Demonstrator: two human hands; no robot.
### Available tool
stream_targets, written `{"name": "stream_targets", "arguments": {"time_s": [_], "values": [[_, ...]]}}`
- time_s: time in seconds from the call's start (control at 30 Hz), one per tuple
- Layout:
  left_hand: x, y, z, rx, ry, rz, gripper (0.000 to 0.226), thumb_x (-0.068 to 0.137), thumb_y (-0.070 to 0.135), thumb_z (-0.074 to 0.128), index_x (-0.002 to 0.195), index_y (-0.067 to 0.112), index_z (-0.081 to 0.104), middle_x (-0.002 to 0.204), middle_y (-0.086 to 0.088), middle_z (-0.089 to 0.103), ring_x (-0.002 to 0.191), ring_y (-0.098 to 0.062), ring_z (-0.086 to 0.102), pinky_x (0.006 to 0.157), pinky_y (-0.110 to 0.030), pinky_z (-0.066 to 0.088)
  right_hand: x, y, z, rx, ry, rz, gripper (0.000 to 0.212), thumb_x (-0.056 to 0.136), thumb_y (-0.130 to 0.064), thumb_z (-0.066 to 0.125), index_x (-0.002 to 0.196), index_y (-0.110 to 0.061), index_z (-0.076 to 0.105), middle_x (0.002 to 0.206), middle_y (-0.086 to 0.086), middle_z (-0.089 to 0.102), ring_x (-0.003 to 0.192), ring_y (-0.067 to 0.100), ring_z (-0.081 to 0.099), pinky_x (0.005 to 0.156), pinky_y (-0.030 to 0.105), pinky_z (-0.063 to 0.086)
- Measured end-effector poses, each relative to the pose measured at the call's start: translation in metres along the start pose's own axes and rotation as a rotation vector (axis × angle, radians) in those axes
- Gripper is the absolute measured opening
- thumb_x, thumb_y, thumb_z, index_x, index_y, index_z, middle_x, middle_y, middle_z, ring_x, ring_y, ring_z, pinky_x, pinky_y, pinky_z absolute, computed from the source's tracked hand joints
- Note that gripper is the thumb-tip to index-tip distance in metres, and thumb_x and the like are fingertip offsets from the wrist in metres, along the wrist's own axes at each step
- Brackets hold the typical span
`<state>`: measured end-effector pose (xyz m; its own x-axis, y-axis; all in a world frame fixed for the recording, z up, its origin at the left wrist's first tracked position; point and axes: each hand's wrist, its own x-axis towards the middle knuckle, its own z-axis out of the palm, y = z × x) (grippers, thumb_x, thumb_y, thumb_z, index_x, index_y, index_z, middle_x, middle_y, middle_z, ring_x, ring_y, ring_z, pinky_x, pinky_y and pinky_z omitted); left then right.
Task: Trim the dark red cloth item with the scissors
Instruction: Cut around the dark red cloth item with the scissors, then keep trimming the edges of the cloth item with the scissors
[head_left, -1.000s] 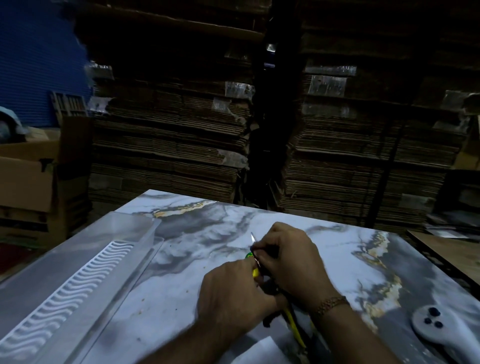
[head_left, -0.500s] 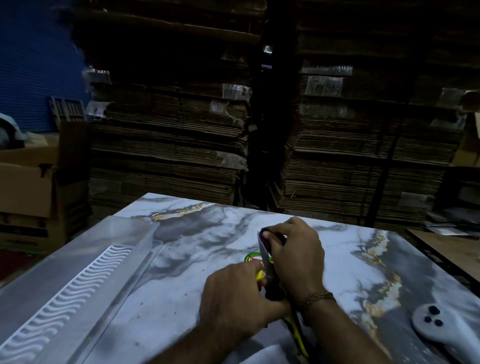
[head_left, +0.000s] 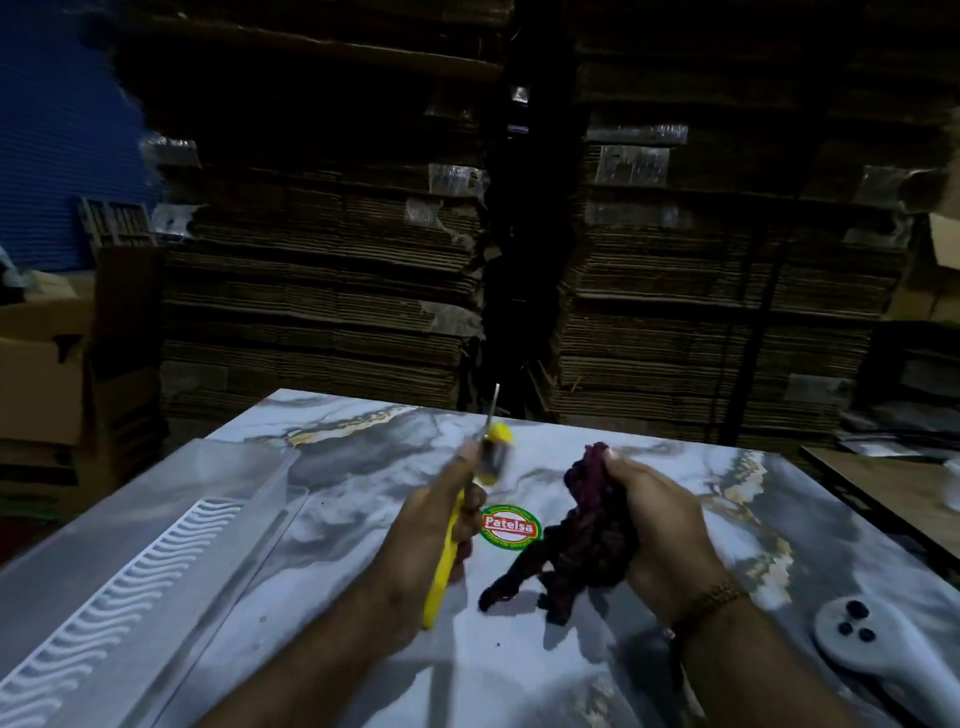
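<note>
My right hand (head_left: 655, 525) grips a bunched dark red cloth item (head_left: 582, 540) above the marble-patterned table (head_left: 363, 467); frayed strands of it hang toward the tabletop. My left hand (head_left: 431, 530) holds yellow-handled scissors (head_left: 470, 499), the thin blade pointing up and away, blurred by motion. The two hands are apart, with a round red and green "Patelsa" sticker (head_left: 510, 527) showing on the table between them.
A clear plastic tray with a white wavy insert (head_left: 130, 571) lies along the table's left side. A white controller-like device (head_left: 862, 639) sits at the right. Stacks of flattened cardboard (head_left: 332, 270) rise behind the table, and open boxes (head_left: 41, 384) stand at left.
The hands, close together a second ago, have parted. The left hand swung the scissors left and up; the right hand pulled the dark red cloth right, uncovering the sticker.
</note>
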<state>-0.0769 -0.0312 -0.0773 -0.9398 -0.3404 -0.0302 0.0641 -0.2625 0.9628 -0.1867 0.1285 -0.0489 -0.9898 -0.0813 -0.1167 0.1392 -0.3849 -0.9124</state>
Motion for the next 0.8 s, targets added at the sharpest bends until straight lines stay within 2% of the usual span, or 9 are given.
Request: {"name": "stream_targets", "arguments": {"time_s": [0.1,0.2,0.27,0.4,0.47,0.53,0.63,0.7,0.8], "values": [[0.001,-0.002,-0.003,-0.375,-0.217,-0.162,0.075,0.085,0.091,0.042,0.069,0.018,0.049,0.063,0.0,0.032,0.05,-0.016,0.028,0.055,-0.033,0.016,-0.009,0.006,0.006,-0.06,-0.05,0.048,0.019,0.094,-0.014,0.071,0.102,0.002,0.078,0.095,0.022,0.08,0.086,0.038,0.076,0.078,0.048,0.063],[-0.004,-0.002,-0.002,-0.517,-0.27,-0.221,0.079,0.079,0.092,0.04,0.066,0.014,0.047,0.068,-0.004,0.032,0.056,-0.023,0.034,0.061,-0.037,0.021,-0.018,0.011,0.007,-0.097,-0.099,0.057,0.016,0.097,-0.014,0.068,0.097,-0.003,0.079,0.089,0.016,0.08,0.078,0.03,0.074,0.066,0.037,0.06],[-0.005,-0.001,0.001,-0.564,-0.287,-0.225,0.078,0.072,0.091,0.043,0.064,0.013,0.045,0.067,-0.005,0.033,0.057,-0.024,0.038,0.062,-0.038,0.025,-0.021,0.014,0.008,-0.095,-0.125,0.051,0.014,0.097,-0.012,0.067,0.101,-0.006,0.079,0.099,0.017,0.079,0.084,0.032,0.073,0.07,0.039,0.061],[-0.002,-0.004,-0.002,-0.591,-0.311,-0.268,0.074,0.089,0.082,0.032,0.064,0.013,0.042,0.067,-0.007,0.034,0.062,-0.026,0.04,0.066,-0.04,0.031,-0.026,0.014,0.013,-0.116,-0.181,0.009,0.022,0.097,-0.004,0.061,0.097,-0.008,0.082,0.101,0.021,0.079,0.094,0.043,0.074,0.085,0.058,0.062],[-0.002,-0.006,-0.001,-0.567,-0.339,-0.269,0.064,0.087,0.072,0.04,0.063,0.013,0.043,0.067,-0.007,0.034,0.062,-0.026,0.04,0.066,-0.04,0.031,-0.029,0.015,0.015,-0.192,-0.206,-0.072,0.024,0.1,-0.007,0.06,0.092,-0.011,0.082,0.099,0.019,0.079,0.099,0.048,0.073,0.082,0.066,0.06],[-0.002,-0.006,-0.001,-0.552,-0.385,-0.257,0.059,0.078,0.069,0.055,0.062,0.013,0.044,0.064,-0.007,0.035,0.06,-0.025,0.04,0.065,-0.04,0.031,-0.032,0.017,0.015,-0.248,-0.277,-0.192,0.02,0.099,-0.007,0.064,0.092,-0.012,0.082,0.096,0.018,0.08,0.097,0.047,0.073,0.082,0.063,0.061],[0.001,-0.009,-0.004,-0.547,-0.453,-0.237,0.064,0.064,0.069,0.074,0.062,0.012,0.046,0.061,-0.008,0.038,0.06,-0.025,0.04,0.065,-0.039,0.032,-0.038,0.019,0.015,-0.362,-0.367,-0.332,0.013,0.093,-0.006,0.073,0.099,-0.015,0.078,0.098,0.013,0.078,0.087,0.029,0.075,0.072,0.04,0.064],[0.002,-0.01,-0.006,-0.553,-0.448,-0.252,0.068,0.065,0.076,0.071,0.061,0.012,0.046,0.058,-0.008,0.038,0.06,-0.024,0.037,0.065,-0.039,0.029,-0.037,0.024,0.016,-0.515,-0.315,-0.402,0.025,0.088,-0.014,0.08,0.107,-0.026,0.069,0.111,0.003,0.069,0.088,0.022,0.073,0.07,0.035,0.063],[0.0,-0.009,-0.005,-0.581,-0.389,-0.297,0.074,0.07,0.085,0.055,0.06,0.013,0.041,0.055,-0.006,0.033,0.058,-0.023,0.031,0.062,-0.037,0.025,-0.034,0.029,0.017,-0.575,-0.201,-0.293,0.041,0.083,-0.028,0.084,0.113,-0.031,0.056,0.119,-0.001,0.059,0.096,0.021,0.069,0.081,0.044,0.062]]}}
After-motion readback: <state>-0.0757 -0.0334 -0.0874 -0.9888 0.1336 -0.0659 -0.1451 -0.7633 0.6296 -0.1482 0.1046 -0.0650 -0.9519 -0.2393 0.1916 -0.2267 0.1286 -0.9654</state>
